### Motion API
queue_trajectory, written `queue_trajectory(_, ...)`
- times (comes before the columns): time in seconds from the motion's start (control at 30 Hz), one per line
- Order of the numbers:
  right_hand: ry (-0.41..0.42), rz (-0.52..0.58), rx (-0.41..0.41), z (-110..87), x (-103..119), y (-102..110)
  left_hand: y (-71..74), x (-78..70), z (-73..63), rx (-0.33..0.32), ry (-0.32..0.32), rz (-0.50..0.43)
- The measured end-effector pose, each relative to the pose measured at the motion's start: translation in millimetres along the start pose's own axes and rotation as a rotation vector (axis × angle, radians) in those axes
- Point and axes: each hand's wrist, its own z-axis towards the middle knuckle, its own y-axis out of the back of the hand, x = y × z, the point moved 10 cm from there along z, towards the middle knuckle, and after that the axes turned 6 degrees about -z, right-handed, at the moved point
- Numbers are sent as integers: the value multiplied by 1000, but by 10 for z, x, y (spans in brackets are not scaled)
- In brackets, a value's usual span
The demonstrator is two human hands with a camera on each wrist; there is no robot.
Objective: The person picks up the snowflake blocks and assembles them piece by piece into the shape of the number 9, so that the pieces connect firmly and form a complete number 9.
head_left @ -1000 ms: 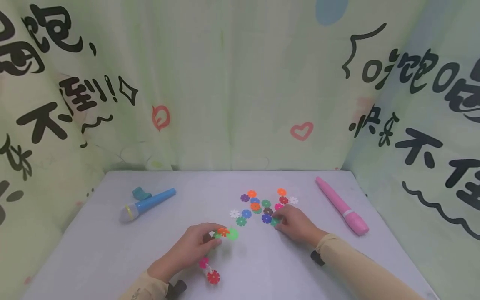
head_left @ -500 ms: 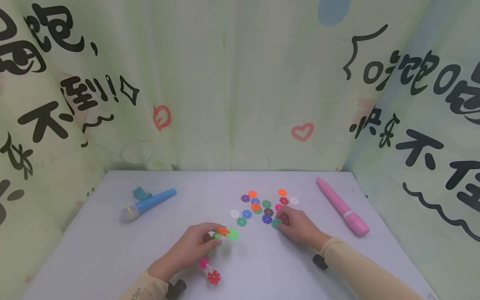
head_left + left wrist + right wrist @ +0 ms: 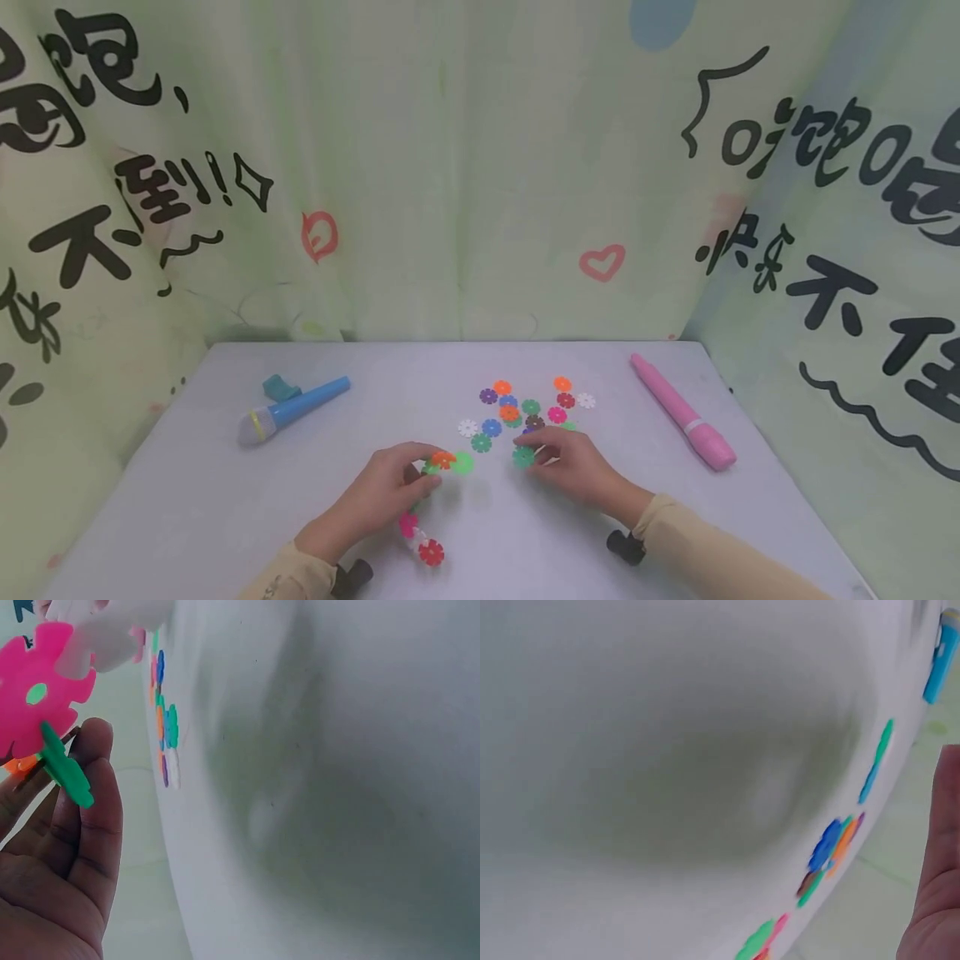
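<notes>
My left hand point(image 3: 371, 492) pinches a chain of joined plastic snowflake discs above the table. A light green disc point(image 3: 463, 463) and an orange disc point(image 3: 442, 460) stick out past the fingertips. The chain's other end hangs below with a red disc point(image 3: 431, 552). In the left wrist view a pink disc point(image 3: 22, 667) and a green disc point(image 3: 67, 776) show by the fingers. My right hand point(image 3: 585, 471) pinches a green snowflake disc point(image 3: 523, 457) between thumb and fingers, to the right of the chain. The right wrist view shows only part of that hand.
Several loose discs, among them a green one point(image 3: 482, 442) and an orange one point(image 3: 562, 384), lie mid-table. A blue toy microphone point(image 3: 311, 401) and a small teal piece point(image 3: 281, 388) lie at left. A pink stick with a thick end point(image 3: 667, 396) lies at right. Printed curtains point(image 3: 465, 167) surround the table.
My right hand has picked up the green disc from the pile's near edge and moved it left, closer to the chain. The left hand holds almost still with the chain.
</notes>
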Motion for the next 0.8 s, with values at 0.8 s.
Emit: queue_trajectory(0.8,306,-66,-183,-64,835,-151,-45,-34,30,-10,-27,-31)
